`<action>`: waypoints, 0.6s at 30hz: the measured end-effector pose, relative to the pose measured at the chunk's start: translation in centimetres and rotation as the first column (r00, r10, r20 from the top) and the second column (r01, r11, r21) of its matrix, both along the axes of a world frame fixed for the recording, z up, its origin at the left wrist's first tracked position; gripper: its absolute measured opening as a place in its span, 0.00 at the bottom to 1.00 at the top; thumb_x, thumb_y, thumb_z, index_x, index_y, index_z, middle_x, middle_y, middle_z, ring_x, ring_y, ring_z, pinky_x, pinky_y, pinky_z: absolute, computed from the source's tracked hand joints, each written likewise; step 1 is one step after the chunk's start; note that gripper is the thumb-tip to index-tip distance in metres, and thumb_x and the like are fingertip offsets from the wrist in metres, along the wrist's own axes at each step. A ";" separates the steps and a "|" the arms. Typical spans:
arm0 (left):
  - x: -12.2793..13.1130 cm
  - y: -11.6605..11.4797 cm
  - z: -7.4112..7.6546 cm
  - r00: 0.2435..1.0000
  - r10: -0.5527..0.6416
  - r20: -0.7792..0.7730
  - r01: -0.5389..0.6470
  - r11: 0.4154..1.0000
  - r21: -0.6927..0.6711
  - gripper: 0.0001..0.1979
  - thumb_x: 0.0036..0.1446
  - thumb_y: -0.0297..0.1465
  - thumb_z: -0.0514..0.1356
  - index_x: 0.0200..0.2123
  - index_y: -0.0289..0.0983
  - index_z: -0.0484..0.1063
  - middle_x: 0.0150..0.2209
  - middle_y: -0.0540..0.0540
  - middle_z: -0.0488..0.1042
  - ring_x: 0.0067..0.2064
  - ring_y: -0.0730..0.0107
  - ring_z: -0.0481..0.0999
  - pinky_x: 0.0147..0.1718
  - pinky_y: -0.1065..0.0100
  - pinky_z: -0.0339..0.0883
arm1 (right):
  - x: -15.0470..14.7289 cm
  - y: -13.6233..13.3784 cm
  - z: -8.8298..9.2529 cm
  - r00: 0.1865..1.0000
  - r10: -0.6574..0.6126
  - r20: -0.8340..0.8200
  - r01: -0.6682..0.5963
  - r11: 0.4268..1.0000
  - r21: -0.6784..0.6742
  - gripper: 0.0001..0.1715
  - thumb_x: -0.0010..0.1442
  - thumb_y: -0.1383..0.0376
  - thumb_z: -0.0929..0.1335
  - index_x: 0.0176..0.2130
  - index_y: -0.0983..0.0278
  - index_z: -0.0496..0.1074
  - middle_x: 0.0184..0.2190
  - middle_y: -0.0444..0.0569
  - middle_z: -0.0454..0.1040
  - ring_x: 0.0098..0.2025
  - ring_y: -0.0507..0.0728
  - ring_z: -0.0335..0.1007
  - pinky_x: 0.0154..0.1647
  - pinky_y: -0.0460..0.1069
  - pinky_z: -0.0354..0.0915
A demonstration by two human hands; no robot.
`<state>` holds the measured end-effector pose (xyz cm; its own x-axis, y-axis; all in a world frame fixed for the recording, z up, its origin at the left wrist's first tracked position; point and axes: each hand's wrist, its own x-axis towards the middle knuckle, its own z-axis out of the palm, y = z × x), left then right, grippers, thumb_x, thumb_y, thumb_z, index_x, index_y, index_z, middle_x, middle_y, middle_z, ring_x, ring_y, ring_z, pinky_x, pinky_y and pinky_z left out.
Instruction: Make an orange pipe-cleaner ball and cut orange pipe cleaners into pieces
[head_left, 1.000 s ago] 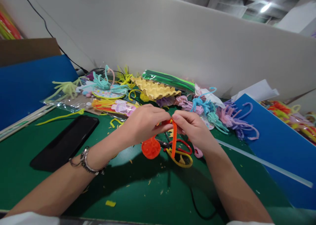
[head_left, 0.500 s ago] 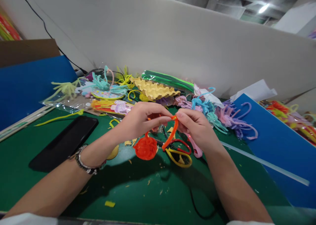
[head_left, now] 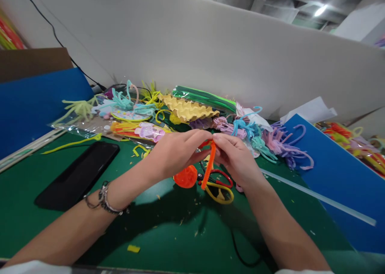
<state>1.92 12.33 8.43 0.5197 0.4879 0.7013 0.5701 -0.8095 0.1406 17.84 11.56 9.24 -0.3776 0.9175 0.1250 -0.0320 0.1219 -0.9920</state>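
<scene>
My left hand [head_left: 179, 152] and my right hand [head_left: 236, 156] meet fingertip to fingertip over the table, both pinching an orange pipe cleaner [head_left: 209, 168]. One end of it hangs straight down between them. A round orange pipe-cleaner ball [head_left: 185, 176] dangles below my left fingers; how it joins the pipe cleaner is hidden by the hand. Beneath the hands lie scissors with red and yellow handles [head_left: 224, 200], partly covered by the hanging strand. A pink tool [head_left: 239, 188] shows only a little beside my right wrist.
A black phone [head_left: 80, 176] lies at left near a yellow pipe cleaner [head_left: 72, 144]. Bundles of coloured pipe cleaners [head_left: 279, 142], green packs [head_left: 204, 99] and corrugated yellow card [head_left: 188, 108] line the back. Blue panels [head_left: 337, 178] flank the green table [head_left: 180, 242]; scraps are scattered there.
My left hand has shifted right and its fingers now cover more of the pipe cleaner. The orange ball has moved right and slightly up. The hanging end points more steeply down.
</scene>
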 end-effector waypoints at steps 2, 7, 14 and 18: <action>-0.1 -0.1 0.0 1.000 0.001 -0.001 -0.001 0.999 0.032 0.08 0.58 0.32 0.49 0.34 0.35 0.64 0.25 0.52 0.71 0.22 0.77 0.68 0.19 0.77 0.56 | -0.1 -0.1 0.0 1.000 0.006 0.017 -0.006 1.000 0.011 0.21 0.57 0.58 0.61 0.17 0.65 0.57 0.13 0.37 0.52 0.16 0.45 0.43 0.17 0.43 0.43; 0.0 -0.2 -0.1 0.999 0.002 0.039 -0.005 0.997 0.076 0.12 0.58 0.35 0.48 0.28 0.34 0.64 0.21 0.52 0.69 0.20 0.77 0.66 0.18 0.76 0.56 | -0.3 -0.4 0.0 0.995 -0.037 0.093 0.029 0.996 0.082 0.19 0.57 0.58 0.61 0.19 0.65 0.58 0.15 0.37 0.53 0.18 0.45 0.45 0.18 0.43 0.45; 0.5 -0.8 0.6 0.930 -0.111 0.350 0.207 0.946 -0.249 0.08 0.55 0.31 0.53 0.27 0.34 0.68 0.22 0.52 0.69 0.23 0.79 0.67 0.23 0.77 0.59 | -0.6 -0.6 -0.4 0.991 -0.123 0.045 0.106 0.958 0.266 0.20 0.59 0.58 0.60 0.19 0.64 0.54 0.17 0.38 0.49 0.20 0.46 0.44 0.20 0.44 0.45; 0.6 -1.0 1.4 0.806 -0.024 0.591 0.454 0.666 -0.592 0.09 0.52 0.32 0.54 0.23 0.34 0.68 0.22 0.52 0.68 0.24 0.79 0.67 0.23 0.77 0.61 | -0.4 -0.8 -0.2 0.984 -0.124 0.130 0.058 0.903 0.426 0.19 0.60 0.60 0.58 0.21 0.64 0.56 0.19 0.39 0.51 0.21 0.47 0.46 0.21 0.44 0.47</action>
